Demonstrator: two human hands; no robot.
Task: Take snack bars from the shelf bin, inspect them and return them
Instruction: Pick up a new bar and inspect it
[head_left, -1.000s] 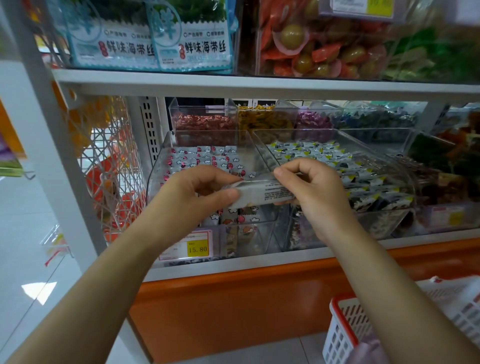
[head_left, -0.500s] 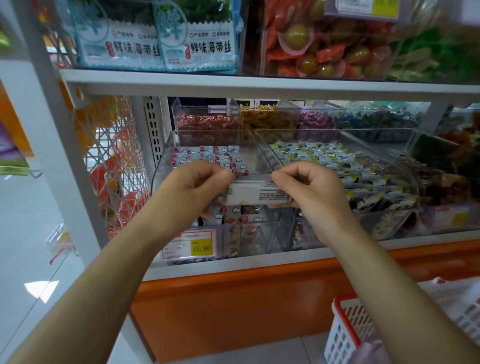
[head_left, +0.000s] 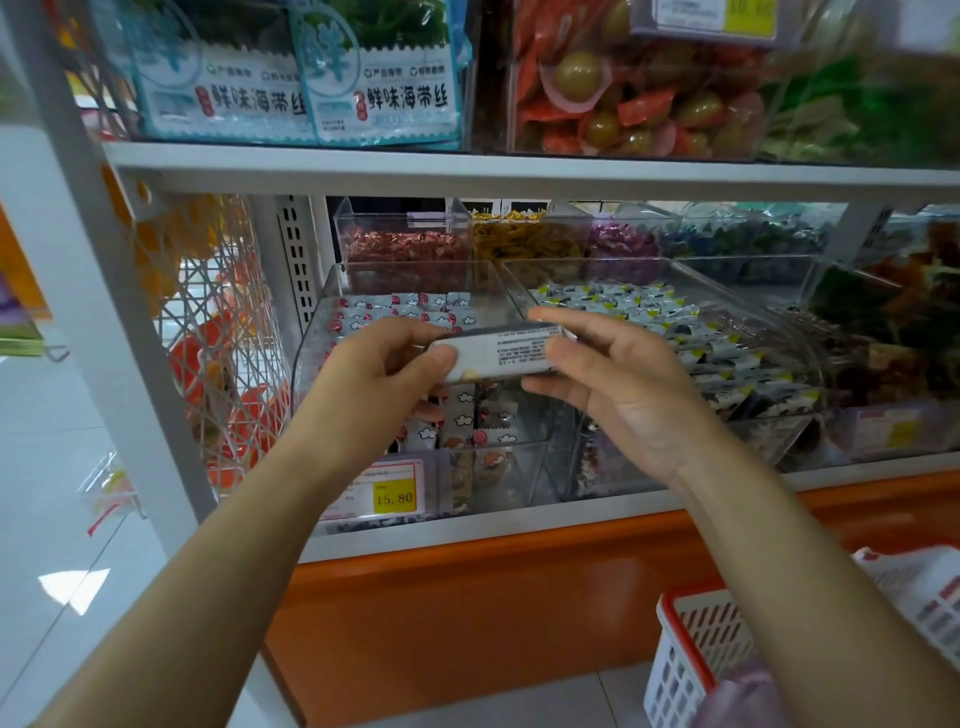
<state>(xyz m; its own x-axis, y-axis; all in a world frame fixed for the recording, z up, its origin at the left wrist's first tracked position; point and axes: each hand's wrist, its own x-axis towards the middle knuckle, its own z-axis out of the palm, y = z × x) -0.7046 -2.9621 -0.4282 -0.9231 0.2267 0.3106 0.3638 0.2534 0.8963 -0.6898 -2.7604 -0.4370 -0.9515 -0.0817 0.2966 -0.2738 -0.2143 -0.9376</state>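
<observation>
Since half a second ago my right hand (head_left: 618, 384) has loosened. Its fingers, then curled over the bar's end, now stretch out nearly straight with the palm turned toward me. The snack bar (head_left: 506, 353) has also rolled, so its printed back panel faces the camera.

That hand no longer clamps. Its thumb and outstretched fingers only touch the bar's right end, with one finger along the top edge and others below it. My left hand (head_left: 379, 364) does the real holding: the thumb presses on the front of the left end and the fingers curl behind it, so the bar is gripped there.

The bar lies level, lengthwise from left to right, held in the air between both hands, in front of and above the clear shelf bin (head_left: 311, 332). In that bin I see more small wrappers, white with red spots and little clouds, piled at the back and down toward the front. A price tag (head_left: 387, 491) reading 15.80 sits on the bin's front wall, below my left wrist.

Just beside it on the right stands a neighbouring bin (head_left: 753, 431) of wrappers marked black and yellow. Behind both, rear bins (head_left: 405, 244) hold red, yellow and purple sweets. The front bins rest on a white shelf (head_left: 467, 540) with an orange panel beneath. On the next shelf up are blue seaweed packs (head_left: 311, 88). At lower right, a red-and-white basket (head_left: 691, 649) shows near my right forearm.
</observation>
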